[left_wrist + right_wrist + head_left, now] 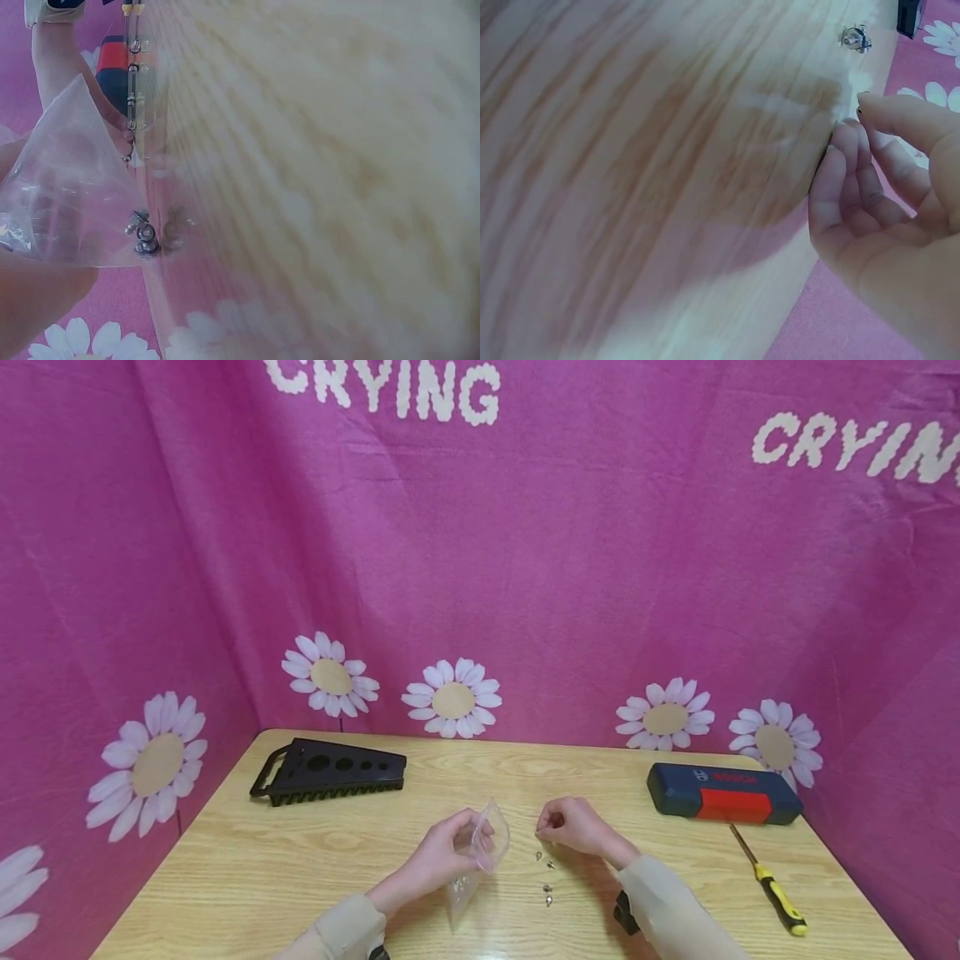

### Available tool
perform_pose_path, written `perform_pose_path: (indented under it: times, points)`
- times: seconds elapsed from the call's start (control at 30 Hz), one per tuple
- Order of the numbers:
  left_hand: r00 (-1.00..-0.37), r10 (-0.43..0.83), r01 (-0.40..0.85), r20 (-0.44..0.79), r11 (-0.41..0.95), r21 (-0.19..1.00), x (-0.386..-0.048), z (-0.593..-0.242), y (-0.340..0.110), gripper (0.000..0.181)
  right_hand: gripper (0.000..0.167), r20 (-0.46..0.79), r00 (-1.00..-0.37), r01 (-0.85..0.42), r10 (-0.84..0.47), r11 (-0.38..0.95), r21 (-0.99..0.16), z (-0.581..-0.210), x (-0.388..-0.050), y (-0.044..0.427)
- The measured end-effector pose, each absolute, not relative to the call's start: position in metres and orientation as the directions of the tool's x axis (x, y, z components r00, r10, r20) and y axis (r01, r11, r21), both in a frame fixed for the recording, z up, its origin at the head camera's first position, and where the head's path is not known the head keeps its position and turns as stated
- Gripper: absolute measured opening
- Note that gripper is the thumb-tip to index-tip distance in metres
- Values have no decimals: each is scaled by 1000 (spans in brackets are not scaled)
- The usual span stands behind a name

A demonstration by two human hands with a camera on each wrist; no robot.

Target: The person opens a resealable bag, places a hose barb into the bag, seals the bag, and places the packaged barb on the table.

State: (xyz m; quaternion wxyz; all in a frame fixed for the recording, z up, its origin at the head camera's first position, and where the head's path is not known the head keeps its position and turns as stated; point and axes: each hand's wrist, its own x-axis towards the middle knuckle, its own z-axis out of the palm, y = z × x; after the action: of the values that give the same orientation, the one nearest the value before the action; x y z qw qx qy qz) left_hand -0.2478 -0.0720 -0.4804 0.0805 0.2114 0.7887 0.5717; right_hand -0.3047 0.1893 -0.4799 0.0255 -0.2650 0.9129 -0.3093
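My left hand [447, 852] grips a clear plastic bag [491, 839], its mouth raised and spread. Small shiny metal clamps [145, 234] lie at the bottom of that bag in the left wrist view. To the right, my right hand [576, 827] is low over the table with thumb and fingertips together, pinching what looks like one small clamp, mostly hidden by the fingers. Several loose clamps [548, 889] lie in a rough line on the wood between the hands. One clamp [856, 39] shows beyond the fingertips in the right wrist view.
On the wooden table [300, 877], a black wrench holder [337, 768] lies at the back left. A blue and red Bosch case [723, 793] sits at the back right, with a yellow and black screwdriver [776, 893] in front. Pink flowered cloth [525, 568] hangs behind.
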Motion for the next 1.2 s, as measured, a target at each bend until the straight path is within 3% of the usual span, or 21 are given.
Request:
perform_pose_path:
  times: [0.33,0.6,1.2]
  points:
    - [-898,417,269,139,269,925,-247,-479,-72,32,7,134,-851,-468,-508,617,-633,-472,-298,196]
    - [-900,414,263,137,265,928,-248,-480,-72,30,7,228,-793,-546,-564,494,-677,-448,-288,190]
    - [-885,438,275,155,223,935,-246,-478,-71,30,3,348,-686,-694,-639,431,-576,-388,-258,145]
